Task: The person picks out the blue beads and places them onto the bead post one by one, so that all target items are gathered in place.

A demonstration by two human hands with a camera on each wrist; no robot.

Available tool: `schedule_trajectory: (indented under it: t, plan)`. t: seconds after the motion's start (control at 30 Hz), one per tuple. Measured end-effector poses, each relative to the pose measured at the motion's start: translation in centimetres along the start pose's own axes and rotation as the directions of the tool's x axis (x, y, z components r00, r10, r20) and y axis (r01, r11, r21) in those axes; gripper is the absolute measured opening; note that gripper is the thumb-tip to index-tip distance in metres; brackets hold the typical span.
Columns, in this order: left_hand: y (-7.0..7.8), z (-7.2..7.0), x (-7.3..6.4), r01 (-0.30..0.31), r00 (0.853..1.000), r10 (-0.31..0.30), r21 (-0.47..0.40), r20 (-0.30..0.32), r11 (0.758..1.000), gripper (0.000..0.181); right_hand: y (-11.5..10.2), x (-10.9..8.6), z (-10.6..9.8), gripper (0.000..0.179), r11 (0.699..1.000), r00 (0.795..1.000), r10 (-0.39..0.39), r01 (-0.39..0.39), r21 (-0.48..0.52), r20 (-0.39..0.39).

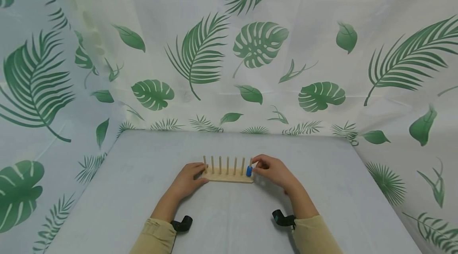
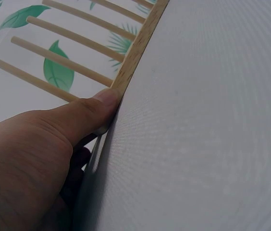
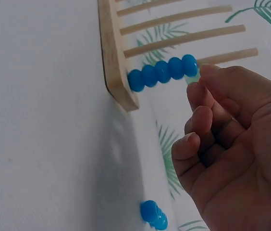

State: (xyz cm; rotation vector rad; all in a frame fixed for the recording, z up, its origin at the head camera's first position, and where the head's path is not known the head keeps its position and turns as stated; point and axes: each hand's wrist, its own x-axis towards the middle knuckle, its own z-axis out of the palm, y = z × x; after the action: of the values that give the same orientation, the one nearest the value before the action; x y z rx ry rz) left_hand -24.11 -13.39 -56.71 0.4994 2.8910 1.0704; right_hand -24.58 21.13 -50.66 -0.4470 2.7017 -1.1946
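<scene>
A wooden peg rack has several upright pegs on a flat base. My left hand grips its left end, thumb along the front edge and other fingers behind. Several blue beads are stacked on the rightmost peg, while the other pegs are bare. At the top of this stack is my right hand, its thumb and index finger pinching at the uppermost blue bead. The remaining fingers of that hand are curled toward the palm.
Loose blue beads lie on the white table, right of the rack; my right hand and arm hide them in the head view. Leaf-printed sheets stand behind the table and along its sides. Each wrist wears a black camera.
</scene>
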Motion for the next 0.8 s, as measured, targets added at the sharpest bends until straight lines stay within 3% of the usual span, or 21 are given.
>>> schedule_trajectory:
  t: [0.23,0.5,0.8]
  plan:
    - [0.0,0.1,0.0,0.007,1.000,-0.007,-0.004,-0.003,1.000,0.057,0.7,-0.5,-1.9,0.027,0.999,0.998,0.052,-0.051,0.019,-0.038]
    - [0.0,0.1,0.0,-0.004,1.000,0.004,-0.005,-0.006,1.000,0.057,3.1,-0.8,-4.2,0.031,0.993,0.990,0.115,-0.115,0.001,-0.083]
    - [0.0,-0.1,0.0,-0.019,1.000,0.019,-0.005,-0.003,1.000,0.056,5.4,-0.8,-5.8,0.030,0.975,0.972,0.220,-0.222,-0.023,-0.082]
